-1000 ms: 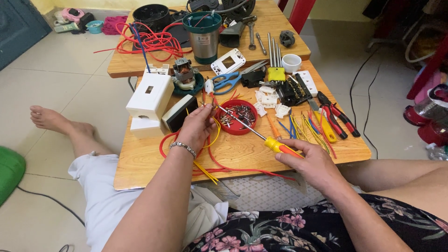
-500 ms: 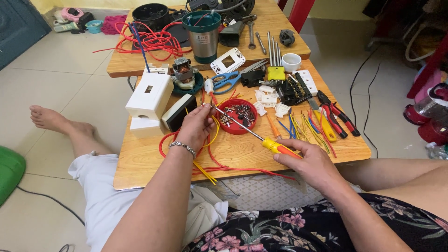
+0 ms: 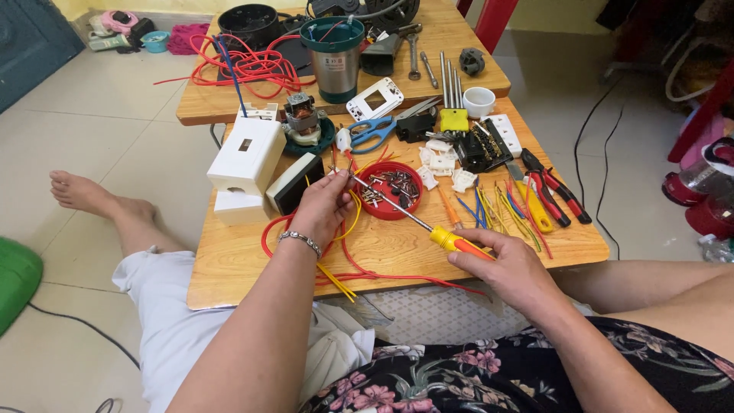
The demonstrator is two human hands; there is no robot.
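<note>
- Tiled floor surrounds a low wooden table [image 3: 245,268], its near edge just below both wrists, with a second table [image 3: 459,76] butted on well beyond the fingertips
- Left hand [image 3: 325,206] is curled, thumb and fingertips pinched together on something small at the tip of the screwdriver [image 3: 405,218]; what it pinches is too small to tell
- Right hand [image 3: 505,264] is wrapped around the yellow and orange handle, the shaft slanting up and across to the left hand's fingers
- Since the earlier views almost nothing has shifted: both hands sit in the same spots and the tip stays at the left fingertips, so I judge the work at the tip to be fine, steady handling and not a reach or a carry
- Red dish [image 3: 382,215] of screws lies just beyond the shaft, between the two hands and nearer the left one
- White box [image 3: 246,157] and a black-faced plate [image 3: 297,182] stand just outside the left hand, close enough to crowd it on that side
- Red wire [image 3: 267,237] loops under the left wrist and yellow wires [image 3: 336,275] run off the near edge between the forearms
- Red-handled pliers [image 3: 554,195] and loose coloured wire ends lie beyond the right hand, near the table's outer edge
- Bare wood shows only in the strip between the hands and the near edge; beyond the fingertips the top is packed with parts, blue scissors [image 3: 375,134] among them
</note>
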